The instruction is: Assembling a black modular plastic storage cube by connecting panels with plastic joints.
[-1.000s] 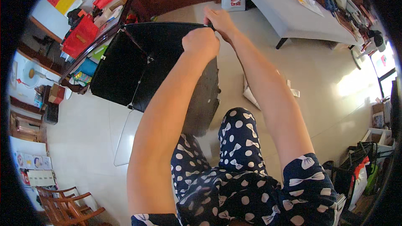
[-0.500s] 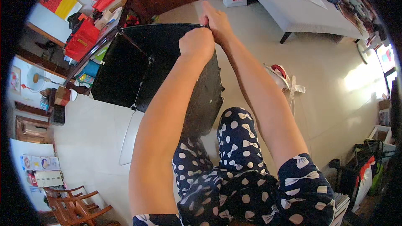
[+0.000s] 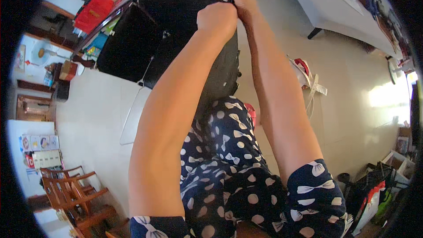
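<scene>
A large black fabric box point(image 3: 128, 39) stands in front of me, its dark inside facing left. Thin metal rods point(image 3: 147, 67) with joints run across that side. At its upper right corner, my left hand point(image 3: 219, 19) is closed in a fist on the edge. Just beyond and to the right, my right hand point(image 3: 243, 1) grips the same corner, with one finger sticking out; what lies under its other fingers is mostly hidden. A bent wire loop point(image 3: 125, 128) hangs from the lower rod joint over the floor.
A grey-covered bed point(image 3: 315, 6) is at the upper right. White and red items with a strap point(image 3: 308, 77) lie on the tiled floor. A wooden chair point(image 3: 75, 194) stands lower left, bags point(image 3: 374, 198) lower right, and a cluttered table with a red bag point(image 3: 92, 12) upper left.
Both hands and the box's corner sit higher in the picture, as the whole view has shifted. My knee is further left, and a red object shows beside it. The grip looks the same.
</scene>
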A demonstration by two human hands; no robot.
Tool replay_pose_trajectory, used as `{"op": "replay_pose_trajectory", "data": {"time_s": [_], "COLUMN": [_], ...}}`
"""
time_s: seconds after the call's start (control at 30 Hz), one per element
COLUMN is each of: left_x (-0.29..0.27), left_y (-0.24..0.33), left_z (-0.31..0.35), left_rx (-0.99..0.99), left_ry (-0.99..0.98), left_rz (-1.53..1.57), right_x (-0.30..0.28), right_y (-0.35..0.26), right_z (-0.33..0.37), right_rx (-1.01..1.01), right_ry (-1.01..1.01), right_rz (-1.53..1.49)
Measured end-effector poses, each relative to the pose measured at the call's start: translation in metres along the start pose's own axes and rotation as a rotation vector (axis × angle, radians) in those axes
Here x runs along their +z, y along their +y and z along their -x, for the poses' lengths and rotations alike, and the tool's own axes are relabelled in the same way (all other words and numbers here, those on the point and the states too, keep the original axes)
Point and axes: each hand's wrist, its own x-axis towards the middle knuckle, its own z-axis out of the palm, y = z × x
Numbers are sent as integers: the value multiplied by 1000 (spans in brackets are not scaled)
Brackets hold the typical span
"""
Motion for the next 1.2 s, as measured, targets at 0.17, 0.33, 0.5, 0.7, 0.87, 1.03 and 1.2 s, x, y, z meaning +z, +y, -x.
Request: {"op": "replay_pose_trajectory", "data": {"time_s": [0.17,0.33,0.5,0.7,0.87,1.03,1.2], "left_x": [0,5,-4,-4,2,-6,-18], "left_y": [-7,-8,5,6,4,-7,-10], "left_z": [9,6,7,1,1,11,40], "left_rx": [10,9,-80,-90,-89,-116,-113], "left_ry": [40,47,-70,-57,19,-40,-109], "left_rz": [-39,-41,23,81,64,110,246], "right_x": [16,17,3,1,3,6,4], "right_y": [-3,-2,12,6,-6,-4,-5], "right_z": [8,-3,-9,-14,-13,-1,7], "right_rx": [-20,-169,-96,20,38,-100,106], "right_ry": [-42,-101,-168,-171,-144,-107,-55], "right_rz": [-93,-90,-166,-240,-252,121,-208]}}
